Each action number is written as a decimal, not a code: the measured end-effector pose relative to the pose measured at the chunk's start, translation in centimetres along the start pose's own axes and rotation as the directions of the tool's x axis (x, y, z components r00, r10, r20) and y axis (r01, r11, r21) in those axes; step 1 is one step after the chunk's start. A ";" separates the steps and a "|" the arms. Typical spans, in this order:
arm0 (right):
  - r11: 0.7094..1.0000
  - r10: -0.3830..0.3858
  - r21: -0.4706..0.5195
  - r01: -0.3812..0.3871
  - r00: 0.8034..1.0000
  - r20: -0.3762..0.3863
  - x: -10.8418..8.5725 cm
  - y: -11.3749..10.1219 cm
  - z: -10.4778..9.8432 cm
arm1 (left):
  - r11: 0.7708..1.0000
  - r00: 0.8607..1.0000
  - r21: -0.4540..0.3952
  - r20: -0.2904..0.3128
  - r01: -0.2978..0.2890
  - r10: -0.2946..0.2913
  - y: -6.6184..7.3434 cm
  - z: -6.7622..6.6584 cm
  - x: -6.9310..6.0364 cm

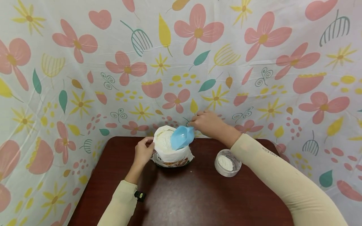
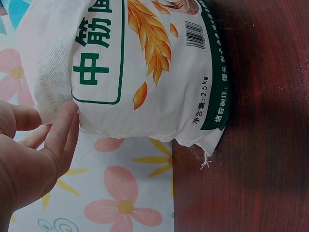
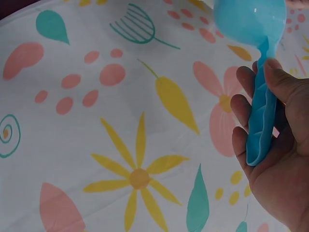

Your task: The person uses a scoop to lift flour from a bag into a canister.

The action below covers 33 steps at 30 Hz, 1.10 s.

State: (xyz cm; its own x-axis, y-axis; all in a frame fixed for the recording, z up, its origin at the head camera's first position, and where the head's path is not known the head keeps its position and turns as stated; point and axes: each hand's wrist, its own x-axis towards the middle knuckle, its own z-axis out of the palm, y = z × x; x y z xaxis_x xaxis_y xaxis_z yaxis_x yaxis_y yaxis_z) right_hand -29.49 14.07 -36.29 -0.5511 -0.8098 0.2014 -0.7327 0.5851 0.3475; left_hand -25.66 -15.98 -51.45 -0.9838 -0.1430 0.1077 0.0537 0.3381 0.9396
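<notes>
A white flour bag [image 1: 172, 156] stands at the back of the table, its rim folded down and white flour [image 1: 164, 141] showing inside. My left hand [image 1: 143, 151] pinches the folded rim on the left side; in the left wrist view, thumb and fingers of the left hand [image 2: 41, 150] meet at that edge of the bag [image 2: 140, 67]. My right hand [image 1: 209, 124] grips the ridged handle of a blue scoop [image 1: 182, 137], seen closely as the scoop handle [image 3: 262, 116] in the right wrist view. The scoop's bowl is tilted over the bag's mouth, its lip at the flour.
A clear round bowl [image 1: 227, 163] with some white flour in it stands to the right on the dark red-brown table [image 1: 181, 201]. Directly behind the table hangs a flower-printed cloth [image 1: 181, 62]. A black band [image 1: 139, 196] sits at the left sleeve.
</notes>
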 end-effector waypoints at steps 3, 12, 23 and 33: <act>1.000 -0.009 0.007 0.009 1.000 0.000 0.1 -0.3 0.2 | 1.000 1.000 -0.002 0.002 0.002 -0.002 0.1 -0.1 0.0; 0.999 -0.014 0.035 0.015 1.000 -0.023 0.3 -1.0 1.0 | 1.000 1.000 -0.012 0.001 0.006 -0.006 -0.1 -0.1 0.1; 0.999 -0.019 0.025 0.022 0.995 -0.100 0.2 -1.7 2.1 | 1.000 1.000 -0.008 0.005 0.015 -0.015 -0.2 -0.1 0.1; 0.999 -0.022 0.036 0.025 0.997 -0.068 0.3 -2.5 3.0 | 1.000 1.000 -0.006 0.004 0.019 -0.019 -0.1 -0.1 0.0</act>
State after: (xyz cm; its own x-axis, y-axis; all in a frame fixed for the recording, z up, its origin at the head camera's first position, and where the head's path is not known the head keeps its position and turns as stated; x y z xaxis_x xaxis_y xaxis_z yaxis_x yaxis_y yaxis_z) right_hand -29.05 12.51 -39.84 -0.5061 -0.8238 0.2554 -0.7602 0.5660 0.3189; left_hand -25.67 -16.14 -51.51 -0.9854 -0.1454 0.0881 0.0357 0.3300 0.9433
